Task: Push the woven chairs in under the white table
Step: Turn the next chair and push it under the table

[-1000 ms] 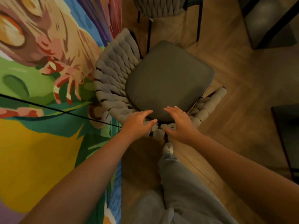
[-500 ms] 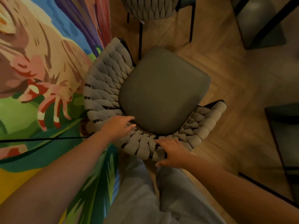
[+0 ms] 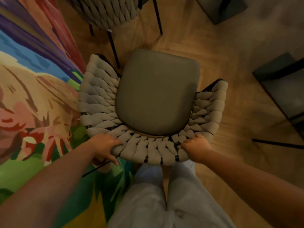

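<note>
Step in hand, as I read it: taking hold of a woven chair (image 3: 153,104) by its backrest, ready to steer it. The left hand (image 3: 105,148) grips the near-left curve of the back, fingers curled over the top rim and thumb underneath; the right hand (image 3: 195,148) clamps the near-right curve the same way. The chair stands in the middle of the view, directly in front of the person's legs (image 3: 164,195), its left side touching or just beside a painted surface (image 3: 32,112). No white table shows here, so the next move likely calls for finding it, turning the chair to face it and sliding it forward without catching the second woven chair (image 3: 108,12) at the far edge. Materials — thick, soft-looking grey cords plaited over a thin black frame; smooth rounded seat cushion (image 3: 156,92), grey-green; herringbone wood floor (image 3: 230,55). Dark boxy furniture (image 3: 283,89) stands right.
</note>
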Motion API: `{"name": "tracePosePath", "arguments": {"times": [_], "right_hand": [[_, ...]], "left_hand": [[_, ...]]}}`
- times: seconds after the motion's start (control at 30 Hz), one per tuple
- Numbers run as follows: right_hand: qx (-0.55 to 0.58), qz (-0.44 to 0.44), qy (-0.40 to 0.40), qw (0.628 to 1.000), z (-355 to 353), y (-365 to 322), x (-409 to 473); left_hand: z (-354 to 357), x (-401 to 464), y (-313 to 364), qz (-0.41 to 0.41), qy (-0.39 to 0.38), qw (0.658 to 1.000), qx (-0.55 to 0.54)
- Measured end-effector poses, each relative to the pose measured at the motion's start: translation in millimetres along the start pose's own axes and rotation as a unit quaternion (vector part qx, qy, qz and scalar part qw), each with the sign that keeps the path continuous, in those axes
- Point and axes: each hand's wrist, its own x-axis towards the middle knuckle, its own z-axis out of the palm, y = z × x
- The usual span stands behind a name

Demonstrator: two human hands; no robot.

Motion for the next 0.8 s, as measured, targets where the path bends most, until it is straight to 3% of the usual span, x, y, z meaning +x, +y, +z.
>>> {"name": "tracePosePath", "arguments": {"times": [0.27, 0.8], "right_hand": [[-0.027, 0.018, -0.017, 0.999, 6, -2, 4], [-0.028, 0.057, -0.023, 0.998, 14, 25, -12]], "left_hand": [[2, 12, -6, 0.071, 0.009, 0.997, 0.036], [-36, 25, 26, 0.105, 0.031, 0.983, 0.145]]}}
